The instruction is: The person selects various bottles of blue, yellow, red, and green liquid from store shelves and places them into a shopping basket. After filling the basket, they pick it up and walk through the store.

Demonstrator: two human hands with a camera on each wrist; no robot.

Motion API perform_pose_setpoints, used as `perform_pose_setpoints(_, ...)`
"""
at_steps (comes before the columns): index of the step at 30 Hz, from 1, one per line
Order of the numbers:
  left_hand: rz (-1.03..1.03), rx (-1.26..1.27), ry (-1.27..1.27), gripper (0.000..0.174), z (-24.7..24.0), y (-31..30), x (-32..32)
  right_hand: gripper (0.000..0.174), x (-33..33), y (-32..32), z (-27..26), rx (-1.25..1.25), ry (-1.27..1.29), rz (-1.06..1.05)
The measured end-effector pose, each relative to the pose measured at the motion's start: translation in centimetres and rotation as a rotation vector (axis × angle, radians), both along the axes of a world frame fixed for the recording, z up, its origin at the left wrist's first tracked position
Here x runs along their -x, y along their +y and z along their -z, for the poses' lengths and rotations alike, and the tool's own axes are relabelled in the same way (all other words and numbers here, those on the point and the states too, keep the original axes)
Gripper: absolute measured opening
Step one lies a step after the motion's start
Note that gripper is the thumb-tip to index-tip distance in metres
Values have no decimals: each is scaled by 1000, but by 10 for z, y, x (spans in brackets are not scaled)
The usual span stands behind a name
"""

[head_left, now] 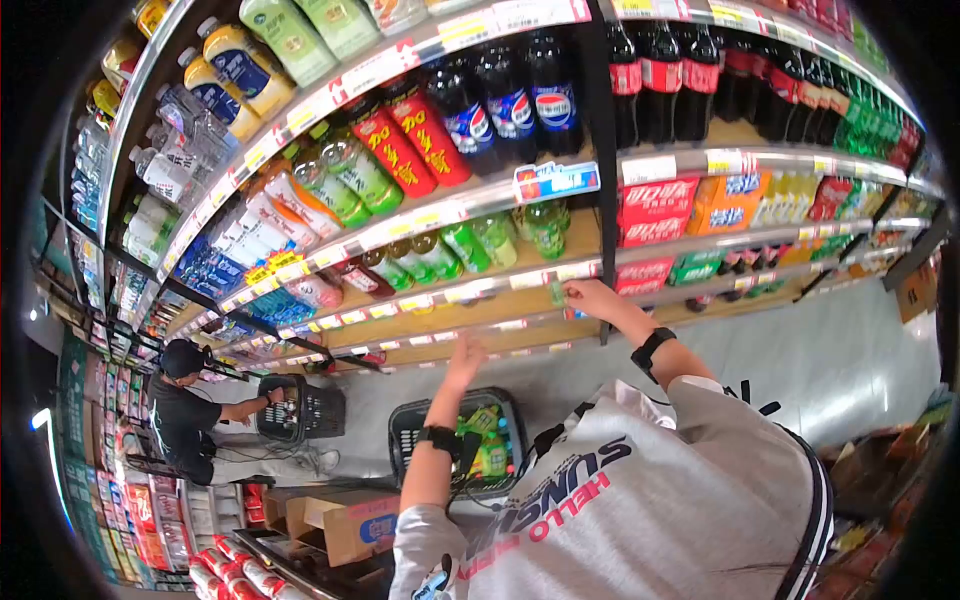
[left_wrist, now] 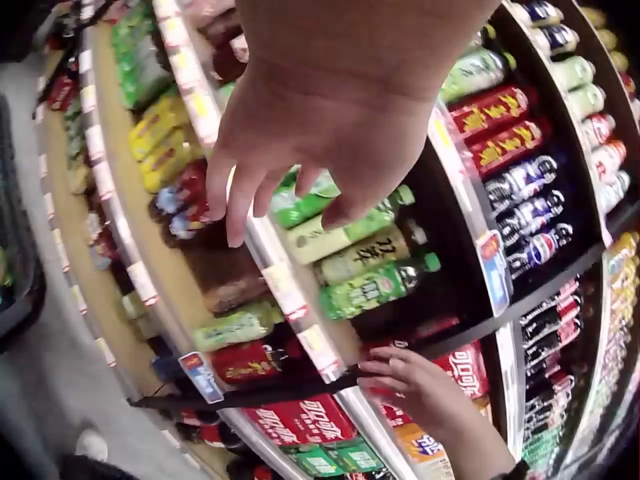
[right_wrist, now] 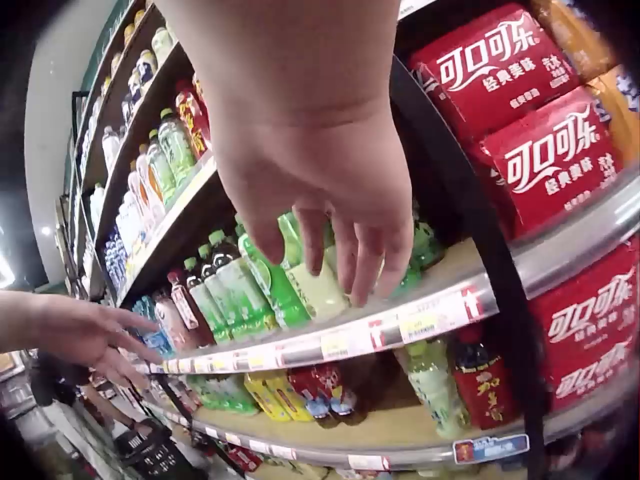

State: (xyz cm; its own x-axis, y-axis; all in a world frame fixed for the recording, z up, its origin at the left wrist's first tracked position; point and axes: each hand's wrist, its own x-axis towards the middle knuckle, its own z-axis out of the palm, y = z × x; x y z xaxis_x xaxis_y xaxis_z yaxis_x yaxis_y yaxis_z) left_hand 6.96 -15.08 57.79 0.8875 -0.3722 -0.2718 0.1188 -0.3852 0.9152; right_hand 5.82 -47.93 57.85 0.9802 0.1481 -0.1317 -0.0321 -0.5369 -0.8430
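Observation:
My left hand (head_left: 467, 362) reaches toward the lower shelves, its fingers loosely extended and holding nothing. In the left wrist view, the same hand (left_wrist: 310, 150) hangs before a row of green drink bottles (left_wrist: 370, 288). My right hand (head_left: 594, 297) is farther right, near the shelf upright. The right wrist view shows that hand (right_wrist: 330, 210) with fingers pointing down, overlapping the pale green bottles (right_wrist: 315, 290) behind it. Below it on the lower shelf stand a light green bottle (right_wrist: 436, 385) and a dark bottle with a red label (right_wrist: 482, 380).
A dark shopping basket (head_left: 404, 440) with green bottles (head_left: 492, 450) stands on the floor below my left arm. Another person (head_left: 185, 410) is at the left with a second basket (head_left: 322, 412). Red cola packs (head_left: 655, 212) fill the shelf right of the black upright (head_left: 606, 200).

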Motion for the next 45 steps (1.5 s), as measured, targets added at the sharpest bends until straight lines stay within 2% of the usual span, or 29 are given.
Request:
perform_pose_setpoints(3, 107, 49, -36, 56, -47, -74, -49, 54, -42, -18, -32, 140, -147, 37)
perform_pose_setpoints(5, 123, 75, 13, 62, -59, -122, -81, 59, -64, -17, -47, 187, -414, 168)
perform_pose_setpoints(6, 105, 41, -68, 63, -49, -140, -99, 62, -74, -17, -56, 212, -547, 228)
perform_pose_setpoints(7, 87, 6, -150, 65, -31, -156, -121, 67, -83, -19, -72, 222, -443, 158)
perform_pose_setpoints(9, 68, 14, -242, 69, -25, -186, -144, 57, -103, -17, -72, 421, -650, 172)
perform_pose_setpoints(11, 70, 90, -261, 72, -30, -210, -149, 49, -119, -20, -76, 357, -445, 51)
perform_pose_setpoints(12, -11, 57, -201, 71, -29, -217, -152, 45, -126, -22, -80, 326, -344, -11)
perform_pose_setpoints(13, -24, 54, -222, 71, -26, -222, -155, 42, -129, -24, -79, 302, -387, -6)
perform_pose_setpoints(15, -45, 46, -263, 70, -19, -227, -162, 36, -130, -27, -76, 249, -473, 11)
perform_pose_setpoints(16, -22, 121, -264, 69, -12, -228, -162, 36, -130, -30, -76, 269, -437, -14)
perform_pose_setpoints(18, 29, 273, -271, 68, 2, -227, -154, 36, -118, -37, -80, 287, -582, 9)
perform_pose_setpoints(19, 14, 199, -291, 68, -8, -228, -143, 36, -110, -39, -80, 297, -656, 21)
perform_pose_setpoints(21, -24, 61, -323, 67, -37, -235, -110, 34, -93, -39, -74, 243, -540, 50)
perform_pose_setpoints(23, -230, 475, 235, 58, -24, -233, -89, 33, -74, -46, -80, 189, -466, 19)
perform_pose_setpoints(25, -308, 717, 397, 42, 38, -228, -87, 32, -60, -44, -72, 383, -459, 30)
perform_pose_setpoints(27, -392, 839, 626, 30, -24, -238, -56, 31, -49, -41, -64, 367, -532, 36)
perform_pose_setpoints(31, -461, 1121, 688, 34, 7, -254, -50, 31, -34, -39, -58, 418, -501, 22)
perform_pose_setpoints(33, -405, 1259, 713, 42, 16, -255, -49, 32, -30, -38, -57, 472, -503, -52)
perform_pose_setpoints(34, -381, 1278, 680, 53, 20, -257, -51, 32, -27, -35, -58, 494, -506, -102)
perform_pose_setpoints(37, -492, 1027, 498, 64, 2, -253, -42, 34, -17, -20, -62, 504, -506, -229)
perform_pose_setpoints(38, -463, 1048, 485, 72, -8, -241, -35, 33, -15, -16, -66, 481, -518, -278)
perform_pose_setpoints(41, -355, 1210, 385, 66, -8, -206, -21, 32, -3, 8, -67, 363, -487, -428)
perform_pose_setpoints(42, -396, 1059, 397, 69, -28, -180, -11, 32, 1, 20, -66, 313, -464, -477)
perform_pose_setpoints(45, -543, 1120, 356, 68, 20, -142, -4, 31, 13, 75, -60, 254, -459, -557)
